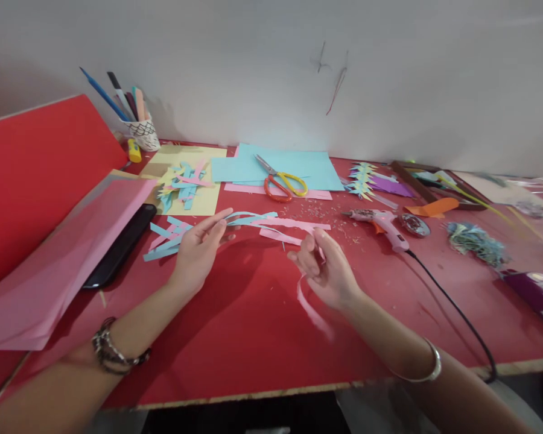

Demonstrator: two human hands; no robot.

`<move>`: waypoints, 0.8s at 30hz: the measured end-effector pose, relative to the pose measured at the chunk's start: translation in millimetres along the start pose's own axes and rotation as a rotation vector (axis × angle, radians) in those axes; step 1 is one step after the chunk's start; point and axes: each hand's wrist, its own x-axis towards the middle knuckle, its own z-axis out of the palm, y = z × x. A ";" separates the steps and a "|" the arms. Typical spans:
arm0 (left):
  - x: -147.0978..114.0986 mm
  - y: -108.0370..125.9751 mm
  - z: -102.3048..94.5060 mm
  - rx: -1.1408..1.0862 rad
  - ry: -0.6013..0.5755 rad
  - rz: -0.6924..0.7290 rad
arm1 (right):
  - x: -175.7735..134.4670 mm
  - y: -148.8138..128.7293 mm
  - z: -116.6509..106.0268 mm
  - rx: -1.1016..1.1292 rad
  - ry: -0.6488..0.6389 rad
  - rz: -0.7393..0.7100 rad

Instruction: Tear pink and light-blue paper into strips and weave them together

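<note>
My left hand [201,247] pinches the ends of light blue paper strips [248,216] between thumb and fingers. Across from it, my right hand [328,265] is closed on a pink paper strip [312,307], whose loose end curls down below the palm, blurred. Another pink strip [294,223] stretches between the hands, partly over the blue ones; which strips lie on the table there is hard to tell. Beside my left wrist, more blue and pink strips [165,244] lie in a loose pile.
Scissors [280,178] rest on blue paper sheets [317,163] at the back. A pink glue gun [384,226] lies right, its black cord [457,307] running over the front edge. Pink sheets [63,259] and a black phone-like object [122,247] are left, near a pen cup [143,134].
</note>
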 end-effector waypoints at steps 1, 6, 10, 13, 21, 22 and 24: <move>0.1 0.0 0.0 -0.007 0.002 -0.006 | -0.2 -0.1 0.0 0.004 0.002 0.002; 1.1 -0.3 0.2 -0.021 0.011 -0.020 | -0.3 0.3 -1.0 -0.009 0.006 0.029; 0.9 0.8 1.4 -0.031 0.014 -0.027 | 0.3 1.3 -1.2 -0.054 0.043 0.050; 0.1 2.2 2.1 -0.047 0.014 -0.042 | 0.8 1.4 -1.2 -0.054 0.045 0.039; -0.2 2.1 2.9 -0.055 0.009 -0.035 | -0.5 0.8 -1.8 -0.016 -0.007 -0.008; -0.2 1.7 3.0 -0.047 0.008 -0.033 | -0.5 1.3 -1.8 -0.020 -0.005 -0.009; -0.2 1.0 3.0 -0.024 0.008 -0.030 | -0.4 2.6 -1.8 -0.033 0.000 0.006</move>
